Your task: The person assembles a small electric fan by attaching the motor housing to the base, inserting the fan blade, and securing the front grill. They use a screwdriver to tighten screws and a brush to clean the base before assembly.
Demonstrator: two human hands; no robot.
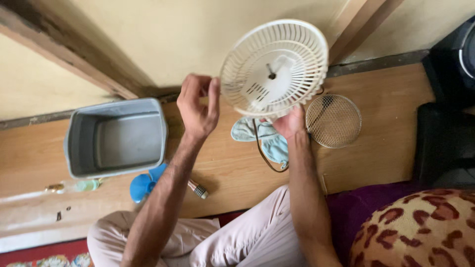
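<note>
My right hand grips the lower rim of a white plastic fan body with its rear grille, raised in front of the wall; the motor shaft shows at its centre. A brown cord hangs from it down over a light blue cloth on the wooden floor. My left hand is raised just left of the grille, fingers curled and pinched together; whether something small is between them cannot be told.
A grey plastic tub sits on the floor at left. A round metal mesh guard lies at right. Blue fan blades, a small brush and a small bottle lie near my knees. A leopard-print cushion is at bottom right.
</note>
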